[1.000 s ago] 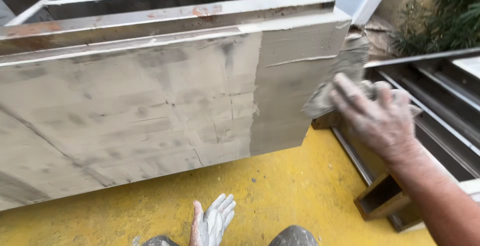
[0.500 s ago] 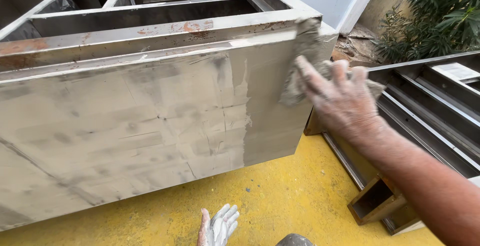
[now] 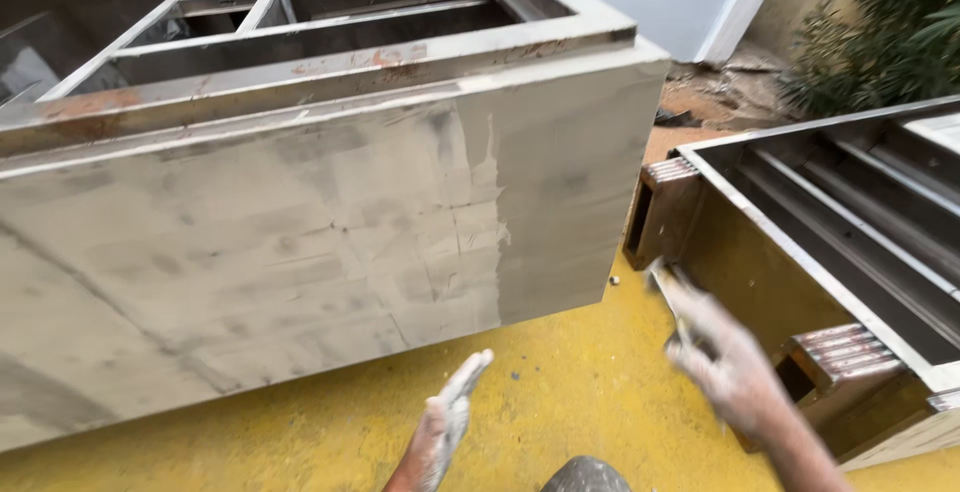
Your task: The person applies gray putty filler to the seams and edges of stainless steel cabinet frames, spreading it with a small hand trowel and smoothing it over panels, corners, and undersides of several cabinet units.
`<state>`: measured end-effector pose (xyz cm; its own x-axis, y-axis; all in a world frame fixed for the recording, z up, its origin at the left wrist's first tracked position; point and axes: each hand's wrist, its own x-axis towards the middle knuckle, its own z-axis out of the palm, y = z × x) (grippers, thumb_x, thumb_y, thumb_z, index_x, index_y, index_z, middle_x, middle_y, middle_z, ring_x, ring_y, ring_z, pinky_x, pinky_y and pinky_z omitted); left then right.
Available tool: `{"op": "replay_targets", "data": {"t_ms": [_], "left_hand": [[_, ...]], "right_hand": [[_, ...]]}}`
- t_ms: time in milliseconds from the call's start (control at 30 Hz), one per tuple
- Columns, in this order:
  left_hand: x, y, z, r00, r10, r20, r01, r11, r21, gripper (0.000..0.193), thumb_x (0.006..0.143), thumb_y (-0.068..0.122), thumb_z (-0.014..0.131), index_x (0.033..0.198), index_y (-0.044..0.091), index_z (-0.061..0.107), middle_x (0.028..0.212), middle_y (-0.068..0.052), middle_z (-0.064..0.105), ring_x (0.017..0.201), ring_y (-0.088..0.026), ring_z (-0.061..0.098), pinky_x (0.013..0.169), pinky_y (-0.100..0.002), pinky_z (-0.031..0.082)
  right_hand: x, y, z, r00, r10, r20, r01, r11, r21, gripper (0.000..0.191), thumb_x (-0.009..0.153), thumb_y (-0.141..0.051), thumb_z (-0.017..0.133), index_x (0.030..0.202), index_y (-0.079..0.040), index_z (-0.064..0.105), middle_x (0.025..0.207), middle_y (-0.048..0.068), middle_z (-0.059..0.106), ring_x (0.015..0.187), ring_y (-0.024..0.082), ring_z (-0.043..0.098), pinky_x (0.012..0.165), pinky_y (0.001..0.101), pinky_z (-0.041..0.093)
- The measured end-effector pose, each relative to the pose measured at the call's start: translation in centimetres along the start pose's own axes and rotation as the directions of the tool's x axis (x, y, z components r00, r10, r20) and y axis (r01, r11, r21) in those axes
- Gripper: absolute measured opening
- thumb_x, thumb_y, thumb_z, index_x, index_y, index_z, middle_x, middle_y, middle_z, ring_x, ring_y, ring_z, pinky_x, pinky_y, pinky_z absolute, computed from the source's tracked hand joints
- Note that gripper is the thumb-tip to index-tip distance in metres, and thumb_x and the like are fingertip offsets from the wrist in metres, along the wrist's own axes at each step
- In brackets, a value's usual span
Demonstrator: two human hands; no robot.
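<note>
two dusty hands off the large grey rectangular metal cabinet (image 3: pixel 330 232).
right hand (image 3: pixel 725 357) blurred, clamped on a small grey rag (image 3: pixel 668 287), cabinet up-left of it; left hand (image 3: pixel 448 422) flat, fingers apart, empty.

metal cabinet (image 3: pixel 300 232): dull, smeared grey, rust spots | floor (image 3: pixel 560 382): rough yellow | hands: dusty white

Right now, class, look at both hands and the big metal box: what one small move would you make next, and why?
Probably bring the right hand and its rag back up to the metal box. The hand is off the box, low beside its right corner, and the panel shows dull smears on the left against a cleaner strip on the right. The left hand hangs open over the yellow floor, holding nothing.
</note>
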<state>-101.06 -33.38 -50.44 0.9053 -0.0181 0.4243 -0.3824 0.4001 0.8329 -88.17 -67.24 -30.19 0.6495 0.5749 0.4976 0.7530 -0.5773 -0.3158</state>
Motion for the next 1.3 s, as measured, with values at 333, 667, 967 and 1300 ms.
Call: {"op": "replay_targets", "data": {"t_ms": [333, 667, 967, 1300], "left_hand": [[0.3, 1.7, 4.4, 0.821, -0.527, 0.22, 0.56, 0.819, -0.124, 0.122, 0.072, 0.094, 0.017, 0.164, 0.015, 0.013, 0.174, -0.013, 0.012, 0.161, -0.028, 0.008, 0.129, -0.048, 0.015], [2.3, 6.1, 2.6, 0.935, -0.236, -0.265, -0.066, 0.618, -0.783, 0.117, 0.086, 0.087, 0.023, 0.157, -0.005, 0.023, 0.164, -0.027, 0.031, 0.151, -0.037, 0.031, 0.122, -0.047, 0.026], [1.2, 7.1, 8.3, 0.993, -0.043, -0.109, -0.07, 0.529, -0.846, 0.098, 0.097, 0.072, 0.032, 0.161, -0.001, 0.022, 0.162, -0.021, 0.034, 0.148, -0.034, 0.035, 0.122, -0.047, 0.026], [-0.2, 13.5, -2.9, 0.897, 0.243, -0.37, -0.431, 0.672, -0.602, 0.121, 0.091, 0.081, 0.035, 0.161, -0.009, -0.005, 0.173, -0.029, 0.005, 0.16, -0.04, 0.009, 0.129, -0.049, 0.01]], "right_hand": [[-12.3, -3.9, 25.2, 0.812, 0.079, 0.579, -0.382, -0.678, 0.628, 0.077, 0.083, -0.013, 0.067, 0.155, -0.004, 0.041, 0.136, 0.028, 0.057, 0.117, 0.042, 0.062, 0.09, 0.0548, 0.054], [-4.5, -9.1, 9.2, 0.865, -0.502, 0.028, 0.271, 0.514, 0.814, 0.057, 0.092, -0.001, 0.065, 0.146, -0.006, 0.053, 0.151, 0.028, 0.05, 0.131, 0.047, 0.057, 0.107, 0.0541, 0.048], [-1.2, -11.6, 10.5, 0.824, -0.555, 0.114, 0.548, 0.832, 0.083, 0.069, 0.068, -0.019, 0.076, 0.134, -0.005, 0.06, 0.146, 0.016, 0.055, 0.091, 0.034, 0.059, 0.08, 0.0449, 0.053], [0.3, -10.3, 13.8, 0.746, -0.521, 0.415, 0.636, 0.743, -0.21, 0.052, 0.085, -0.012, 0.074, 0.134, -0.006, 0.061, 0.158, 0.013, 0.048, 0.09, 0.024, 0.056, 0.075, 0.0394, 0.054]]}}
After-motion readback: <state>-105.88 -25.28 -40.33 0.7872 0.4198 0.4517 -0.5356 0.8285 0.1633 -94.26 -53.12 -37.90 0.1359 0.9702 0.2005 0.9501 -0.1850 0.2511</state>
